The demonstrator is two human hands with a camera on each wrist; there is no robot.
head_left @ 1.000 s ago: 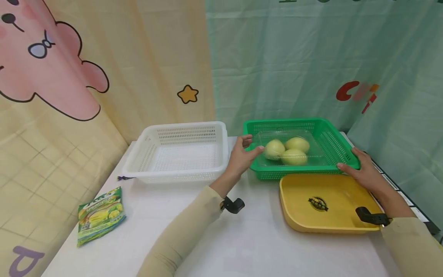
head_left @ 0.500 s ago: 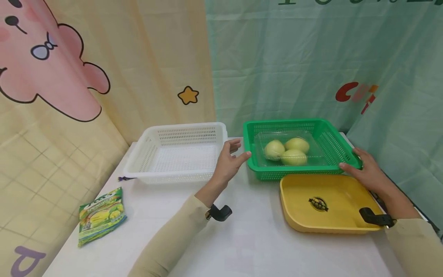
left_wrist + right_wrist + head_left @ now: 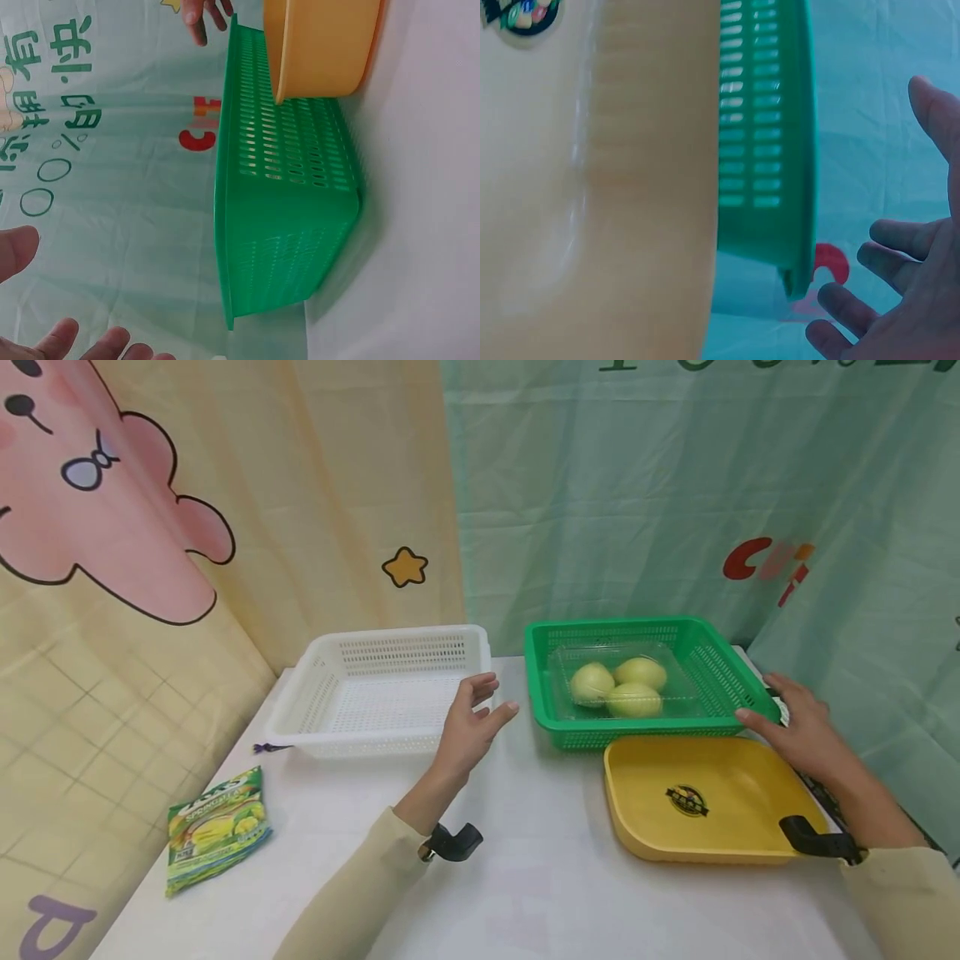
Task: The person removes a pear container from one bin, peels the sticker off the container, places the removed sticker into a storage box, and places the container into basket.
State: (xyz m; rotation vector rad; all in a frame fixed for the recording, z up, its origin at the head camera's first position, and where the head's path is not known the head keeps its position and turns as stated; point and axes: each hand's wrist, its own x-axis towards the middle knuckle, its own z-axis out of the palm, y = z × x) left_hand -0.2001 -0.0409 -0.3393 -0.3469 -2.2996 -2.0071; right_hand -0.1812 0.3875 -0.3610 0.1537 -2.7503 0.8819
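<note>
Fingers of both hands spread, gripping nothing: left hand (image 3: 471, 727) beside the green basket (image 3: 731, 677), right hand (image 3: 798, 731) at its right corner; only the head view shows pears (image 3: 617, 685).

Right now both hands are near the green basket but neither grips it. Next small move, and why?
Probably bring the left hand back to the green basket's near-left rim. That hand hangs open between the white basket and the green one, touching nothing, while the right hand sits open at the right corner. The clear box of pears is inside.

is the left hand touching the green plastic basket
Apart. The head view shows white table between the left hand and the green plastic basket.
</note>
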